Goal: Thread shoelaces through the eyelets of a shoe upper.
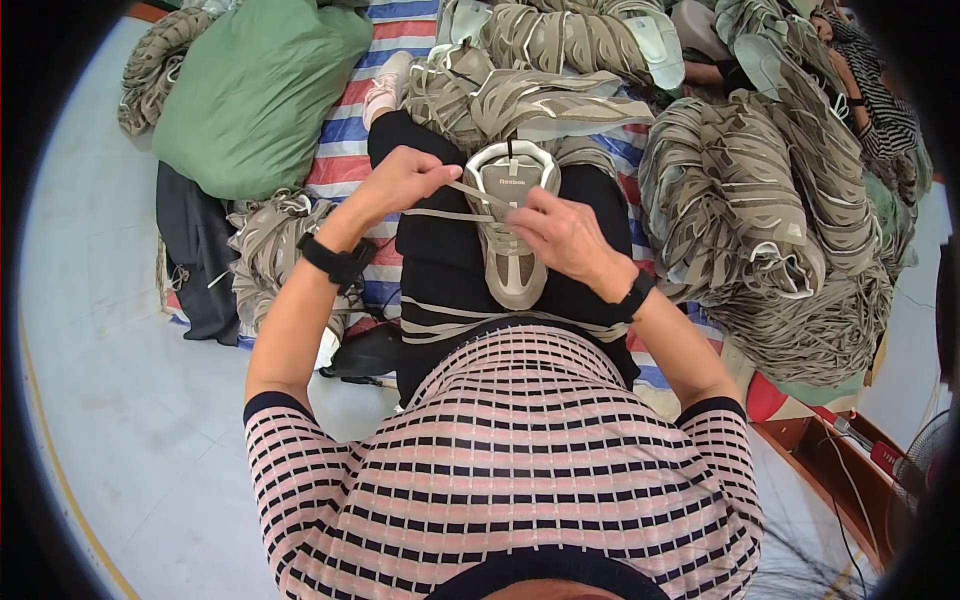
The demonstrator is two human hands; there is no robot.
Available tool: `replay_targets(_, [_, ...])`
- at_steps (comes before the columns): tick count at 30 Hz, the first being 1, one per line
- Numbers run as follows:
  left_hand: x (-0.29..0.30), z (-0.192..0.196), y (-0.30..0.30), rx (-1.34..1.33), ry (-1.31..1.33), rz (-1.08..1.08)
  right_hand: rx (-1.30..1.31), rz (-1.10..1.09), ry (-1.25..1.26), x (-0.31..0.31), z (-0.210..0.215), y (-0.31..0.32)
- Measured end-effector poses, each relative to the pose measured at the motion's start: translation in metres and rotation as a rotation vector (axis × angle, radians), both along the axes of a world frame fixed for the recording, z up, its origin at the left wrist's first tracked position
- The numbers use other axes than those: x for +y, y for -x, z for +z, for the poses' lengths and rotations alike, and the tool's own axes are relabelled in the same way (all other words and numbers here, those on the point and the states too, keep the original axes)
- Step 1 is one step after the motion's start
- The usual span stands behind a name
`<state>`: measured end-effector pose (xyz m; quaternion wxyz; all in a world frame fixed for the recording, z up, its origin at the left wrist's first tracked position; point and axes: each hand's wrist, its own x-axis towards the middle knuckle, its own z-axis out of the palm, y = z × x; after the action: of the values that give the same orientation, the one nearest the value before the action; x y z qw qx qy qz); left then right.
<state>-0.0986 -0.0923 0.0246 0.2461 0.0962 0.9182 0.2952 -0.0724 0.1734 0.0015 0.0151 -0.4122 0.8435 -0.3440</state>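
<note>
Two hands worked one beige-grey fabric shoe upper (508, 230) lying on the lap | right hand (565, 238) pressed closed on its lacing | left hand (400, 182) pinched the flat beige lace (470, 192), taut | risk: lace slipping out, upper sliding off | far: heaped matching beige uppers (760, 200)

Shoe workshop floor; heaped shoe uppers (770, 200) everywhere

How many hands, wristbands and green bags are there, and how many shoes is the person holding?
Hands: 2, left hand and right hand
Black wristbands: 2
Green bags: 1
Held shoes: 1
Total: 6
</note>
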Motion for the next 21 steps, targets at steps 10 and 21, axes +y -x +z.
replay_targets(10, [-0.094, 0.049, -0.054, -0.071, -2.042, 0.693, -0.104, 0.081, -0.31, -0.042, -0.004, 0.002])
replay_targets(21, [-0.339, 0.004, -0.22, 0.541, -1.731, 1.178, -1.069, -0.03, 1.477, 0.189, 0.145, 0.034])
